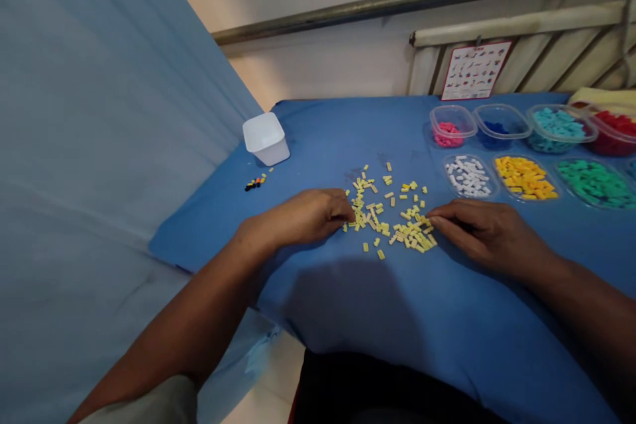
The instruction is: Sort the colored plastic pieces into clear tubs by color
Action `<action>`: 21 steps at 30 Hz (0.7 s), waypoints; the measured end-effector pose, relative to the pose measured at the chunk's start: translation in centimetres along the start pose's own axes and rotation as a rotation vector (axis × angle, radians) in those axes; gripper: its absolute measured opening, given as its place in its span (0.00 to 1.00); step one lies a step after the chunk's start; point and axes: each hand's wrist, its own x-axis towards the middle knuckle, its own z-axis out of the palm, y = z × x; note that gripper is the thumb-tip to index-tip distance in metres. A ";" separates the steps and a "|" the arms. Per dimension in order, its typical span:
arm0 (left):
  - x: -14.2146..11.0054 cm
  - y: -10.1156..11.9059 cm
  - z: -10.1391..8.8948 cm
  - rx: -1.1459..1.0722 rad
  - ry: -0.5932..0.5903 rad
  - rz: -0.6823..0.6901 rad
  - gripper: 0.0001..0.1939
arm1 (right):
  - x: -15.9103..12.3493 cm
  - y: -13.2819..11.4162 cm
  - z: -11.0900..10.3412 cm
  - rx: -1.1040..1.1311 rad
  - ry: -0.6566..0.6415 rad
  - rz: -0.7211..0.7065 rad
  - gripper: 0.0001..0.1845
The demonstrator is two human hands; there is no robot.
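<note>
Seven brick tubs (470, 177) — one white box (266, 138) — two hands (303, 216)

Both hands are resting flat on a blue tablecloth (348, 318), flanking a scatter of pale yellow bricks (392, 215). The left hand (305, 215) is lying palm down with its fingertips (348, 211) touching the left edge of the scatter, while the right hand (479, 230) is touching the denser clump at the lower right with its fingertips (433, 218). Beyond the right hand, clear tubs are sitting in two rows, holding pink pieces (448, 133), white pieces (468, 176), orange pieces (525, 177) and green pieces (595, 182). A white container (265, 138) is standing well to the left, with a small row of dark and orange pieces (256, 181) lying near it.
</note>
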 end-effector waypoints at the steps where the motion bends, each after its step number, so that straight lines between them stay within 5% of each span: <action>1: 0.0 0.0 0.4 0.015 0.002 0.001 0.14 | 0.0 0.0 0.0 0.003 0.004 0.009 0.09; 21: 1.9 1.1 0.7 0.362 -0.008 -0.095 0.09 | -0.3 0.2 0.1 0.018 -0.012 0.037 0.10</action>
